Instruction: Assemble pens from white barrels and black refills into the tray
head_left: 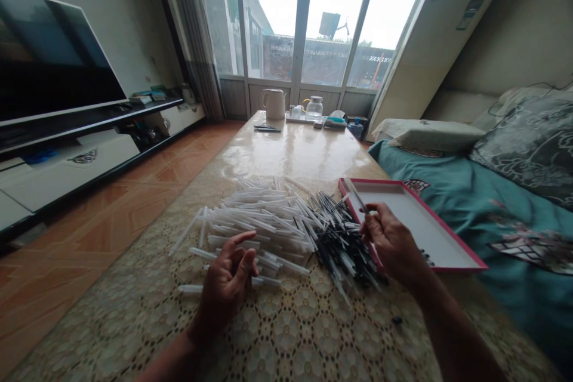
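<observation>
Slim stick [357,195], pale and pen-like, sits in the right hand [387,239], raised over the left rim of the red-edged tray [412,212]. Right fingers pinched narrow on its lower end, upper end angled up and away. Left hand [230,271] at near side of the translucent tubes [250,209]; index out, thumb up, small gap between the 2, other fingers curled. Cannot tell if left holds a tube.

Writing: wall plate [470,14] at upper right, too small to read. Tissue pack [335,120] at far end of table, print blurred.

Edges: tubes lie in a loose heap, some stragglers poking out left and near. Dark-ended sticks [342,233] fan out on its right, the 2 piles touching, right side up against the tray. Tray's far right corner region meets the sofa [430,167] side. Small dark bits [427,256] in the tray's near part, partly behind the right wrist. 1 black piece [397,320] on the near tablecloth [295,334].

Room: bare patterned cloth in front of the heap, between the forearms; wide shiny stretch beyond, up to kettle [274,104] and glass pitcher [314,108].
</observation>
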Action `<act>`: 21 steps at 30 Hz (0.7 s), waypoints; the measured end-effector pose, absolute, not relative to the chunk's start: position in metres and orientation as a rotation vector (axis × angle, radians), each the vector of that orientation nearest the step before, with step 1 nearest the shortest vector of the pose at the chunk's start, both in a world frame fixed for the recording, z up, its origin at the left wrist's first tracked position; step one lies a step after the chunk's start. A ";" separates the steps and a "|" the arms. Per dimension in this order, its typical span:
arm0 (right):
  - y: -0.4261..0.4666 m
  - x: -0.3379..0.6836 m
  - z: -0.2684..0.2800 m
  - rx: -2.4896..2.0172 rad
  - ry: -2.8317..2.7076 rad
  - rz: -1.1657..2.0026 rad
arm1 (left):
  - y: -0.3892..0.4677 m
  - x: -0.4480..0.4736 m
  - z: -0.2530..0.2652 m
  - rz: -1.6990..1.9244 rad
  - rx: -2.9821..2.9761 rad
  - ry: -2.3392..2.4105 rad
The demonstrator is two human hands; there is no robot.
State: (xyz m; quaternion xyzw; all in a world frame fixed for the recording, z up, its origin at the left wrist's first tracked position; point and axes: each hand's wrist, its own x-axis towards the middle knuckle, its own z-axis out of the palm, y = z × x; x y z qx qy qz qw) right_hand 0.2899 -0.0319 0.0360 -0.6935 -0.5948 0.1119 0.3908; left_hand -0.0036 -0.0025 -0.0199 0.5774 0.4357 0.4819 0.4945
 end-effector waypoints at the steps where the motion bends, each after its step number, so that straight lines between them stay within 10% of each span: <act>1: -0.032 0.306 0.039 -1.868 -1.516 0.145 | -0.002 -0.004 -0.019 1.172 1.395 1.060; 6: -0.034 0.389 0.018 -2.299 -1.711 -0.263 | 0.001 -0.006 -0.016 1.202 1.364 1.094; 21: -0.036 0.426 -0.032 -2.308 -1.921 -0.004 | 0.003 -0.012 -0.012 1.258 1.335 1.124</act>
